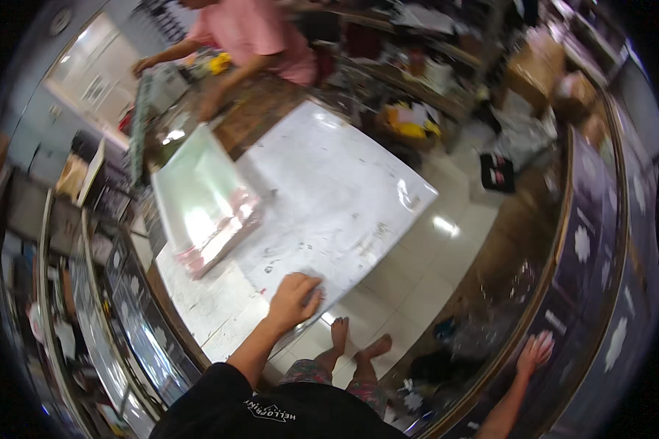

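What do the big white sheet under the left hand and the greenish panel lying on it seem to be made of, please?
White sheet: probably rigid board or laminate, matte, scuffed with grey marks. Greenish panel: likely glass or clear plastic, glossy, showing bright reflections.

Wearing a black short-sleeved shirt (271, 410) with a small white printed mark on the upper back. Showing patterned shorts (322, 374) in pinks and greens below the shirt hem. Going barefoot, both feet (359, 344) uncovered on pale floor tiles. Leaving both forearms bare from the elbow down; left hand (294, 298) and right hand (536, 350) carrying no gloves, rings or watch visible.
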`<state>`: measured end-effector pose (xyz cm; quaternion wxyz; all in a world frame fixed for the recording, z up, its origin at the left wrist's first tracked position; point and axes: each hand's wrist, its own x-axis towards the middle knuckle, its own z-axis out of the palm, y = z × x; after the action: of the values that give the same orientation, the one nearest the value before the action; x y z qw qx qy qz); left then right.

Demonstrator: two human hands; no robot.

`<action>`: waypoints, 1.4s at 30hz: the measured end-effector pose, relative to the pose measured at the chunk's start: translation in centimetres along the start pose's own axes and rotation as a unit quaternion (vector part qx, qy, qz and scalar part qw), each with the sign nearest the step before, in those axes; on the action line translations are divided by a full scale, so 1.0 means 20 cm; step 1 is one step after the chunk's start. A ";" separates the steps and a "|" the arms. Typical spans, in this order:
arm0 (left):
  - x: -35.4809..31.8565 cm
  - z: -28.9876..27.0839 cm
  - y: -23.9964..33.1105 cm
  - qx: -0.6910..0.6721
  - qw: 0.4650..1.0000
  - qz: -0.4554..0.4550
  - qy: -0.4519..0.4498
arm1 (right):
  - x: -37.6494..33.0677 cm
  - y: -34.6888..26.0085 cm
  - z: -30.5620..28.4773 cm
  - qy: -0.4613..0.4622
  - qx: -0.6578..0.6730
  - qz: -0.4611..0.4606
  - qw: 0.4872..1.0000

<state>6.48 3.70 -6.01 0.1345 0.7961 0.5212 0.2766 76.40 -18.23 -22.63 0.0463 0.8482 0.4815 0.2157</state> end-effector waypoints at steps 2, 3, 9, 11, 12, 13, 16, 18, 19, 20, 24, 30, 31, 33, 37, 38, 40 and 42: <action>-0.01 -0.03 0.03 -0.017 1.000 -0.008 -0.008 | 0.09 -0.15 -0.14 -0.129 0.024 0.121 0.984; 0.00 -0.03 0.03 -0.027 1.000 -0.007 0.000 | 0.15 -0.20 -0.20 -0.137 0.013 0.138 0.981; 0.00 -0.02 -0.02 -0.076 0.997 0.009 -0.004 | 0.19 -0.93 -0.67 0.017 0.417 0.035 0.908; 0.00 -0.02 -0.03 -0.092 0.995 0.019 0.019 | 0.15 -1.20 -0.69 0.022 0.529 0.021 0.848; 0.00 -0.01 -0.04 -0.096 0.994 0.030 0.039 | 0.12 -1.36 -0.80 -0.010 0.579 0.033 0.815; 0.00 -0.01 -0.04 -0.099 0.993 0.041 0.059 | 0.09 -1.47 -0.78 -0.017 0.588 0.017 0.809; -0.01 -0.08 -0.04 -0.208 0.975 -0.081 -0.003 | 0.00 -1.71 -0.89 -0.078 0.641 -0.021 0.763; -0.01 -0.16 -0.02 -0.258 0.957 -0.121 0.047 | -0.04 -1.81 -1.01 -0.107 0.672 -0.036 0.731; -0.01 -0.21 -0.01 -0.283 0.946 -0.139 0.071 | -0.06 -1.84 -1.06 -0.111 0.682 -0.044 0.721; -0.01 -0.26 -0.02 -0.262 0.949 -0.141 0.105 | -0.07 -1.87 -1.10 -0.116 0.692 -0.052 0.711; 0.01 -0.51 -0.18 -0.071 0.956 -0.108 0.263 | -0.12 -1.87 -1.16 -0.144 0.669 -0.072 0.726; 0.31 -1.05 -0.63 0.403 0.859 -0.132 0.287 | -0.22 -1.82 -1.13 -0.174 0.639 -0.093 0.744; 0.32 -1.09 -0.69 0.427 0.857 -0.125 0.260 | -0.24 -1.82 -1.16 -0.179 0.628 -0.099 0.751; 0.33 -1.12 -0.83 0.476 0.848 -0.108 0.206 | -0.27 -1.84 -1.21 -0.189 0.633 -0.095 0.745; 0.33 -1.04 -0.95 0.405 0.904 -0.136 -0.003 | -0.35 -1.83 -1.23 -0.212 0.658 -0.058 0.720; 0.32 -0.98 -0.90 0.403 0.908 -0.108 0.022 | -0.37 -1.82 -1.23 -0.220 0.658 -0.050 0.718; 0.28 -0.92 -0.71 0.375 0.925 -0.049 0.032 | -0.39 -1.84 -1.19 -0.248 0.655 -0.038 0.713; 0.23 -0.85 -0.48 0.315 0.949 0.016 0.013 | -0.39 -1.86 -1.26 -0.289 0.682 -0.030 0.671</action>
<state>-9.18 10.61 4.34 -0.1342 0.8026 0.5704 0.1114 32.89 -8.19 -13.10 -0.4018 0.6485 0.4827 -0.4301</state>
